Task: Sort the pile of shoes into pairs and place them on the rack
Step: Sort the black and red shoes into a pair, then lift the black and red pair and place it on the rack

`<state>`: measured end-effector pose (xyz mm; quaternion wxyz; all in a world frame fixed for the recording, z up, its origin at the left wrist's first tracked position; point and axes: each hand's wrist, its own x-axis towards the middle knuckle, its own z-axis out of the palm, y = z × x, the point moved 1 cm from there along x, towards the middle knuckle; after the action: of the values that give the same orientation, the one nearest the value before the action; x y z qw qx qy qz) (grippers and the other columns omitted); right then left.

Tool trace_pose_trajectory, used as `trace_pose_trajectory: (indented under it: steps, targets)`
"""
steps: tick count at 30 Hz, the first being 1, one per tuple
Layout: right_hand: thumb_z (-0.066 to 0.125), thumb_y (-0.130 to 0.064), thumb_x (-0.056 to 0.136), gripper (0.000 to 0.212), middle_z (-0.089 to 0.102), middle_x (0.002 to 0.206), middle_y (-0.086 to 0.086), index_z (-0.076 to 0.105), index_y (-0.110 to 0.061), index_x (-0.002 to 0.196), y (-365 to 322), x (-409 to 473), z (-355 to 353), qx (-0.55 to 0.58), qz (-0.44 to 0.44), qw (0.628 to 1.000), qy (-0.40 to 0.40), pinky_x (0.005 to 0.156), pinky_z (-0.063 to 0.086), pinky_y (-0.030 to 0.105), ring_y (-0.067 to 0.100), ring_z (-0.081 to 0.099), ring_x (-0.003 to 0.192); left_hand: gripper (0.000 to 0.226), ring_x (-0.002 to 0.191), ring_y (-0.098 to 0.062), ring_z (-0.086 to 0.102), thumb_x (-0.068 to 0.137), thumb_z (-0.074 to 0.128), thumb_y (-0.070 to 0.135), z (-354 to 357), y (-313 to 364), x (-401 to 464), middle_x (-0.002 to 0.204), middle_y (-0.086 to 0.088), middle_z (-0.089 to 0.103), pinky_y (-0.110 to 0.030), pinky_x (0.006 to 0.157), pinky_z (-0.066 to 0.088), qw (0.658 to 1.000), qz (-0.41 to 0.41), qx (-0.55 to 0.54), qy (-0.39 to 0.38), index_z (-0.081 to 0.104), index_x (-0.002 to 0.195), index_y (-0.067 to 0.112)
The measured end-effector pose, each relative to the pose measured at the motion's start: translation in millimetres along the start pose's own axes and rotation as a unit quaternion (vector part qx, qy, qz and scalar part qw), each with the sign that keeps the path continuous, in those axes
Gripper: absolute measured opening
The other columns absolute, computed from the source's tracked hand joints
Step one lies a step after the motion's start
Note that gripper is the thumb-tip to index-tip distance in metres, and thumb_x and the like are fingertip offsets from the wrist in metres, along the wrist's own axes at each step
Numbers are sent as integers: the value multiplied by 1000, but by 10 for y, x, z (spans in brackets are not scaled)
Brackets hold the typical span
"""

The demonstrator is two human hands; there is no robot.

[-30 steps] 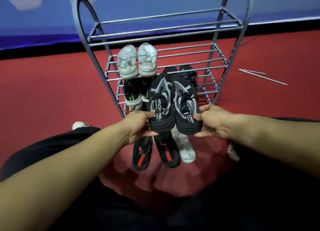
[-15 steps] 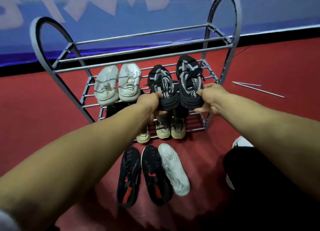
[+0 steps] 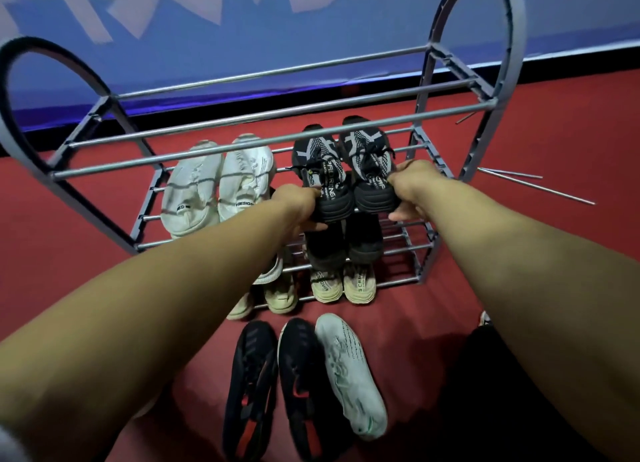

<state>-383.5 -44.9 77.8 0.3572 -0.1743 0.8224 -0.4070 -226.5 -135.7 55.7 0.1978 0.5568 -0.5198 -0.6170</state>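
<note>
head-worn view, angled down, near rack (image 3: 242, 153)

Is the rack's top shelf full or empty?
Empty: the top shelf shows only bare bars; the white pair sits one shelf lower.

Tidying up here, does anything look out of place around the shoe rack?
Yes: one white shoe lies on the floor with no visible mate, beside the black-and-red pair, and loose metal rods lie right of the rack.

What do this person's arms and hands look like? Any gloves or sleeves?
No gloves: the left hand and right hand are bare, with no rings or watch visible. Both forearms are uncovered; only a sliver of pale grey sleeve shows at the frame's lower left corner.
</note>
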Motion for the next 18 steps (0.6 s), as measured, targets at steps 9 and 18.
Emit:
trace_pose_trajectory:
  steps: [9, 18]
  targets:
    - [40, -31, 95, 42, 69, 91, 18, 58, -1, 118, 170, -70, -184, -98, -53, 990, 87, 68, 60, 42, 36, 72, 75, 49, 82, -32, 71, 81, 43, 60, -188, -239, -144, 96, -8, 71, -50, 82, 57, 980, 115, 105, 124, 62, 99, 18]
    - [50, -16, 92, 33, 45, 53, 7, 45, -17, 60, 411, -443, -143, -132, -151, 978, 51, 63, 55, 43, 26, 54, 53, 16, 67, -17, 64, 91, 51, 24, -726, -1063, -727, 82, 10, 68, -37, 71, 55, 943, 302, 86, 109, 60, 97, 36]
